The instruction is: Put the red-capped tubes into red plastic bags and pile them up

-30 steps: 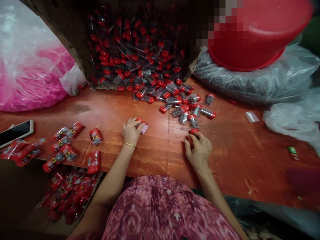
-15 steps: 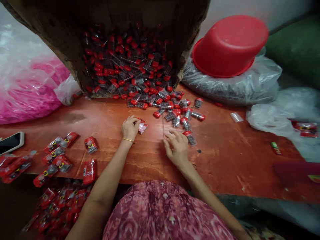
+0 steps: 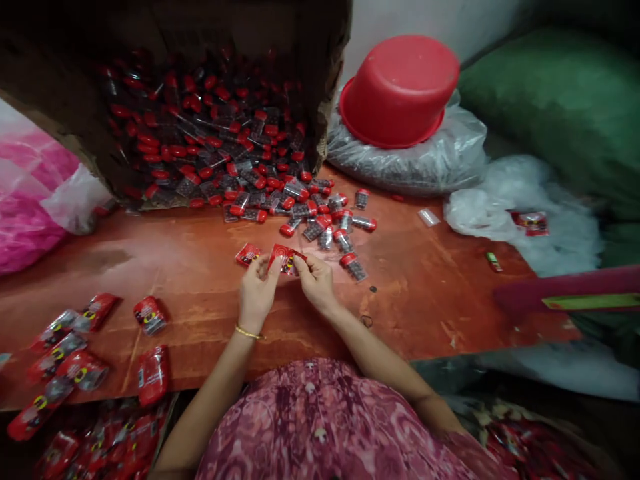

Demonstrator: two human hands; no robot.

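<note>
Just above the table, a small red printed packet (image 3: 283, 257) is stretched between both hands. My left hand (image 3: 257, 293) pinches its left side between thumb and fingers, and a thin bangle circles that wrist. The right edge of the packet is gripped by my right hand (image 3: 317, 283). Beside the left fingers, on the table, lies another red packet (image 3: 247, 254). Small clear containers with red caps and dark contents (image 3: 317, 228) lie scattered beyond the hands. Whether the held packet has anything inside I cannot tell.
An open carton (image 3: 333, 100) on its side spills many red-capped containers onto the table (image 3: 200, 260). A red tub (image 3: 400, 93) sits upside down on a plastic sack (image 3: 415, 167). Filled red packets (image 3: 83, 367) lie at left, with more below the table edge. Pink bags (image 3: 30, 220) stand far left.
My right hand has moved left from beside the loose containers and now grips a red packet together with my left hand. The view has swung to the right.
</note>
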